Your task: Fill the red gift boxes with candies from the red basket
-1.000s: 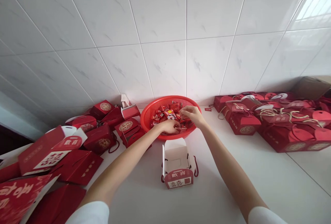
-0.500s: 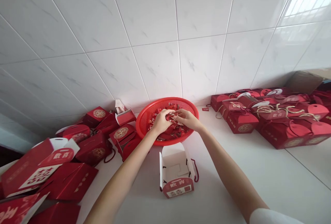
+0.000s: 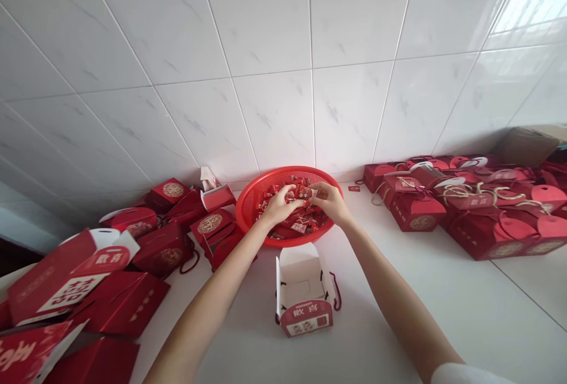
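A round red plastic mesh basket (image 3: 250, 210) stands against the wall, heaped with small red wrapped packets (image 3: 301, 224). Both hands are over its middle. My left hand (image 3: 279, 205) curls around a red packet, and my right hand (image 3: 331, 202) pinches another, their fingertips close together above the heap. Just in front of the basket sits an open white-lined red gift box (image 3: 303, 286), its lid flap facing me and its inside showing no packets. Neither hand touches it.
Red gift boxes with rope handles lie piled on the left (image 3: 121, 304) and stacked on the right (image 3: 416, 211), on a white counter (image 3: 443, 313). A white tiled wall (image 3: 274, 77) rises behind, and a cardboard box (image 3: 527, 145) stands at the back right.
My left hand has risen from low in the basket towards my right hand, and the two now meet above the heap. The view has shifted slightly.
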